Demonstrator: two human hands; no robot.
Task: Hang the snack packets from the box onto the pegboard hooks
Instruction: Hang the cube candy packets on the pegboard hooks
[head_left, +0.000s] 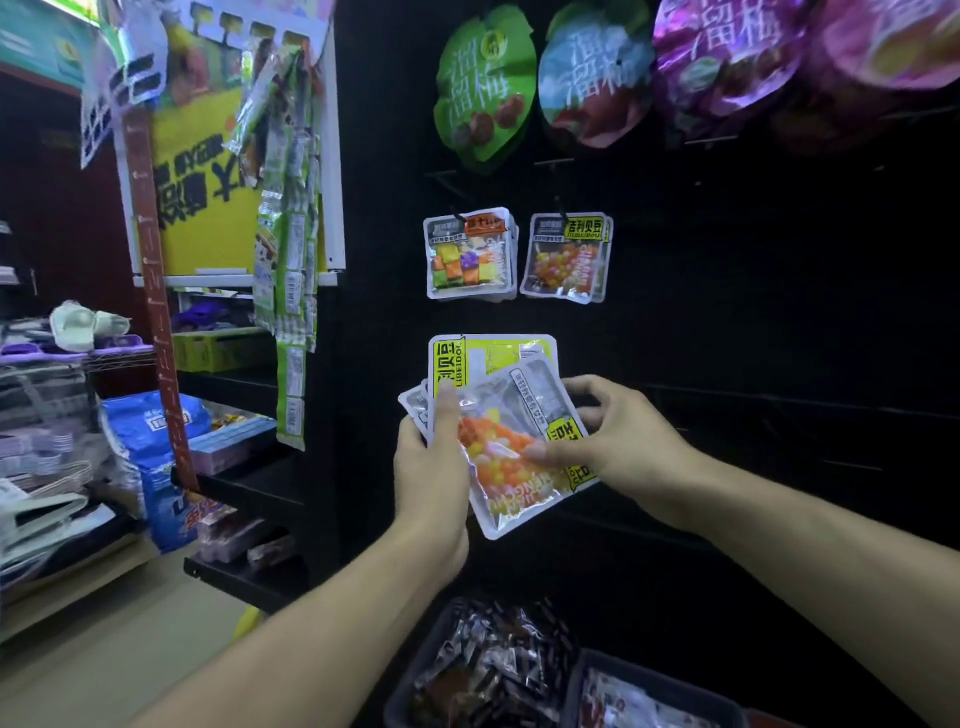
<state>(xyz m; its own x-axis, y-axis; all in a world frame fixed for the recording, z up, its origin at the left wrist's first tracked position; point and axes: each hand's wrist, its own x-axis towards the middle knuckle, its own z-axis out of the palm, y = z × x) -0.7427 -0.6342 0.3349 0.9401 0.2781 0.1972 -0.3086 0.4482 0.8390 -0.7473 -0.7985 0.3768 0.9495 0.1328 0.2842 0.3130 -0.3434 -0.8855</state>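
Note:
My left hand (434, 462) grips a small stack of snack packets (488, 358) from the left, thumb across the front. The front packet (511, 457), clear with orange, yellow and white balls and a yellow label, is tilted; my right hand (618, 431) pinches its right side. On the black pegboard (727, 312) above, a bunch of cube-candy packets (470, 254) hangs from one hook and bean packets (566, 257) hang from the hook beside it. Below my arms, a dark box (415, 670) holds several wrapped snacks.
Big green (483, 88), blue (592, 78) and purple (727, 62) plum bags hang along the pegboard top. A strip of green packets (288, 249) dangles at the left. Black shelves (244, 488) and blue bags (150, 457) stand left. A second bin (587, 675) sits lower right.

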